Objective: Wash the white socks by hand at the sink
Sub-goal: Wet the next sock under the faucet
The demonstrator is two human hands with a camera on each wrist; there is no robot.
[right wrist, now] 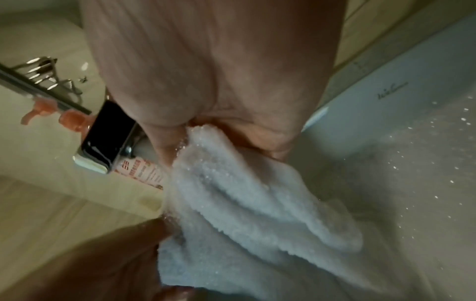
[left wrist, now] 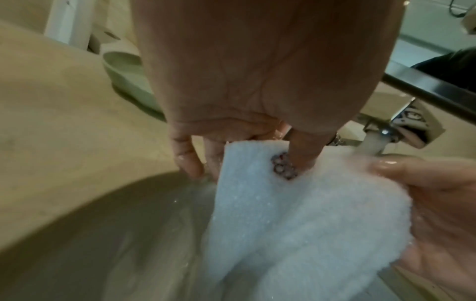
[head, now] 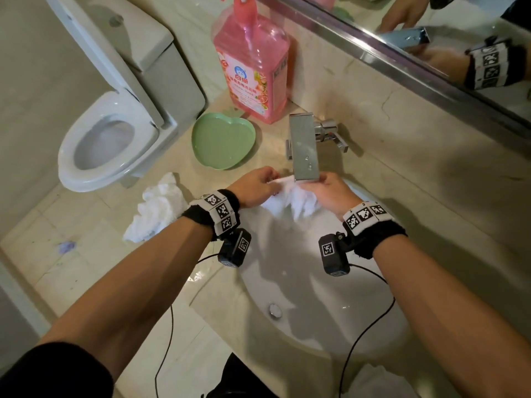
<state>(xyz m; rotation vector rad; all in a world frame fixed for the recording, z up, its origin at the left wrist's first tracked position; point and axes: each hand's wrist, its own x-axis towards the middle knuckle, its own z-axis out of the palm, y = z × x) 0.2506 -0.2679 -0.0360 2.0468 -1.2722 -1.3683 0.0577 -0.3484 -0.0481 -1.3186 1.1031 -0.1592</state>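
A wet white sock (head: 293, 203) hangs under the chrome faucet (head: 304, 147) at the far rim of the white sink (head: 316, 311). My left hand (head: 255, 186) pinches its cuff end, thumb on top of the cloth (left wrist: 296, 203). My right hand (head: 330, 193) grips the other side, the sock (right wrist: 252, 203) bunched in its fingers. Water runs from the spout (left wrist: 373, 142) onto the cloth. A second white sock (head: 156, 209) lies crumpled on the counter left of the sink.
A pink detergent bottle (head: 254, 67) stands behind the faucet on the beige counter (head: 402, 173), with a green heart-shaped dish (head: 222, 140) beside it. A toilet (head: 109, 133) is at the left. A mirror (head: 431, 38) runs along the back wall. Camera cables hang over the sink.
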